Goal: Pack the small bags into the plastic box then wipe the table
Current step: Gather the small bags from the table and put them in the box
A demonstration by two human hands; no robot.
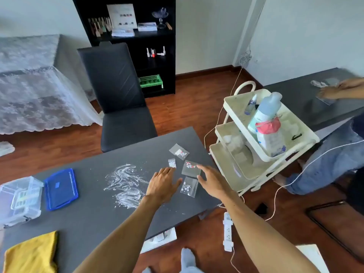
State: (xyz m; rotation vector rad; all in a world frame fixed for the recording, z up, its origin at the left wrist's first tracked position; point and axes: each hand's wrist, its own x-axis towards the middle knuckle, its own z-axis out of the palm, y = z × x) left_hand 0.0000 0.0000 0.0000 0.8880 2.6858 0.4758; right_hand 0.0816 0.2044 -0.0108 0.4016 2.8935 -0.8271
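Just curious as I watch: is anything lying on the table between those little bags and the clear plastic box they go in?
Yes. A white smeared spill spreads across the table between the small bags and the plastic box. The blue lid lies right beside the box, which is open. Both hands reach the bags unobstructed.

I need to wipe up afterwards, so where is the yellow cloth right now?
In the head view, the yellow cloth lies on the near left corner of the dark table, just in front of the clear plastic box.
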